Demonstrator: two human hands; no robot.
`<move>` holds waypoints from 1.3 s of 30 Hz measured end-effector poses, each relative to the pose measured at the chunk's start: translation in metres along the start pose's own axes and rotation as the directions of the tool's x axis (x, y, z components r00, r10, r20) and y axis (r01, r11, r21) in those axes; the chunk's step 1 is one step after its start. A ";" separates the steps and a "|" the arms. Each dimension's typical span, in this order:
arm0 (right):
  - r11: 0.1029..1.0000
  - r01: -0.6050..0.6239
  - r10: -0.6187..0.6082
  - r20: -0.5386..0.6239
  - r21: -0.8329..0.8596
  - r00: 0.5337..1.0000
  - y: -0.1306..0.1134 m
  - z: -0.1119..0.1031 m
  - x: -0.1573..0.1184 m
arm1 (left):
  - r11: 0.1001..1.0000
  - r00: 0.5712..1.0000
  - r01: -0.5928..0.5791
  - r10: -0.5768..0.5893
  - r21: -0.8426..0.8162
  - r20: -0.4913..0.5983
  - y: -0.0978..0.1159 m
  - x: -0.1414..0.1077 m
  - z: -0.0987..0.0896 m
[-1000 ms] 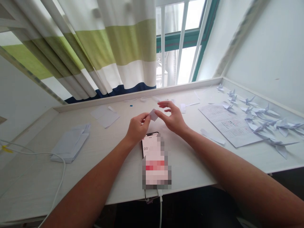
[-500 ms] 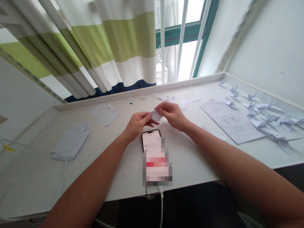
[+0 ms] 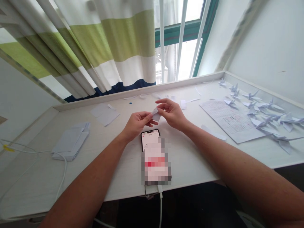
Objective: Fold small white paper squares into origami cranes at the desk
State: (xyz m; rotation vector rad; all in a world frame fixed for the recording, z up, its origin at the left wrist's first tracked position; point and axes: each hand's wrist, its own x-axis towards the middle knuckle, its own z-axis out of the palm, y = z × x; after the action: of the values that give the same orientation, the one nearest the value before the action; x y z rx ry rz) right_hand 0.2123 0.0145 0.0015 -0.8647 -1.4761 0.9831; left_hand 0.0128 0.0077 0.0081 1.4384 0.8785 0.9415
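A small folded piece of white paper is held up between my two hands, above the far end of a phone. My left hand pinches its left edge between thumb and fingers. On the other side, my right hand grips the upper right of the paper with thumb and index finger, its other fingers partly raised. A raised flap shows at the top of the paper. Below the hands the phone lies face up on the white desk, part of its screen blurred out.
Several folded paper cranes stand at the right around a written sheet. A stack of paper and a white cable lie at the left. Square sheets and paper scraps are towards the back, below the curtain.
A flap at the top of the paper now stands folded up where the piece looked flat before. My right fingers have lifted slightly. My left hand has hardly moved.
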 end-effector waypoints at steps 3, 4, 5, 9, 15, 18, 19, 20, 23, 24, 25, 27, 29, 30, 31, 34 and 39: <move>0.999 -0.027 0.028 -0.028 0.028 0.999 0.003 0.001 0.001 | 1.000 1.000 -0.006 0.006 -0.006 -0.026 -0.001 0.000 0.000; 0.999 -0.023 0.025 -0.040 0.031 0.999 0.003 0.001 0.001 | 1.000 1.000 -0.005 0.005 -0.011 -0.030 -0.001 0.000 0.001; 0.999 -0.020 0.021 -0.049 0.034 0.999 0.004 0.001 0.002 | 1.000 1.000 -0.003 0.003 -0.015 -0.029 -0.001 0.000 0.001; 0.999 -0.006 0.009 -0.061 0.048 0.998 0.004 0.001 0.002 | 1.000 1.000 0.004 -0.004 -0.025 -0.002 0.000 -0.001 0.001; 0.992 0.097 -0.098 -0.015 -0.083 0.995 -0.003 0.003 -0.001 | 0.999 0.997 -0.015 0.018 0.040 -0.080 0.001 0.000 0.001; 0.987 0.124 -0.124 0.006 -0.106 0.992 -0.004 0.005 -0.002 | 0.988 0.993 -0.082 0.093 0.132 -0.078 0.003 -0.001 0.003; 0.987 0.123 -0.124 0.004 -0.106 0.992 -0.004 0.006 -0.002 | 0.982 0.991 -0.101 0.114 0.161 -0.072 0.003 -0.002 0.003; 0.987 0.122 -0.123 0.000 -0.107 0.992 -0.004 0.006 -0.002 | 0.976 0.989 -0.115 0.130 0.184 -0.072 0.004 -0.003 0.004; 0.985 0.127 -0.130 -0.022 -0.115 0.991 -0.003 0.006 -0.002 | 0.970 0.984 -0.139 0.158 0.201 -0.083 0.006 -0.004 0.006; 0.985 0.129 -0.133 -0.028 -0.119 0.991 -0.003 0.006 -0.002 | 0.970 0.983 -0.143 0.162 0.197 -0.084 0.006 -0.004 0.007; 0.984 0.131 -0.135 -0.030 -0.121 0.990 -0.003 0.007 -0.002 | 0.970 0.982 -0.148 0.167 0.192 -0.087 0.006 -0.004 0.007; 0.985 0.127 -0.131 -0.027 -0.118 0.991 -0.004 0.007 -0.002 | 0.971 0.980 -0.156 0.176 0.183 -0.096 0.005 -0.003 0.006; 0.989 0.114 -0.118 -0.028 -0.097 0.993 -0.004 0.007 -0.003 | 0.968 0.977 -0.166 0.188 0.186 -0.105 0.003 -0.002 0.005; 0.991 0.105 -0.108 -0.031 -0.078 0.994 -0.004 0.007 -0.003 | 0.965 0.975 -0.172 0.196 0.196 -0.109 0.002 -0.002 0.005; 0.994 0.094 -0.096 -0.033 -0.056 0.995 -0.005 0.008 -0.003 | 0.961 0.972 -0.177 0.204 0.211 -0.113 0.001 -0.002 0.004; 0.998 0.063 -0.063 -0.024 -0.001 0.998 -0.006 0.008 -0.003 | 0.948 0.966 -0.180 0.220 0.261 -0.135 0.000 -0.002 0.003; 0.998 0.054 -0.054 -0.005 0.017 0.999 -0.003 0.008 -0.002 | 0.953 0.964 -0.150 0.201 0.265 -0.177 0.000 -0.002 0.001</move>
State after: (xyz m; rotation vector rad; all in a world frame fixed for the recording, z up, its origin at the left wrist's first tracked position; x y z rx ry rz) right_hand 0.2042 0.0105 0.0033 -0.8102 -1.4775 0.9517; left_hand 0.0129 0.0057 0.0083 1.6786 1.0609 1.1591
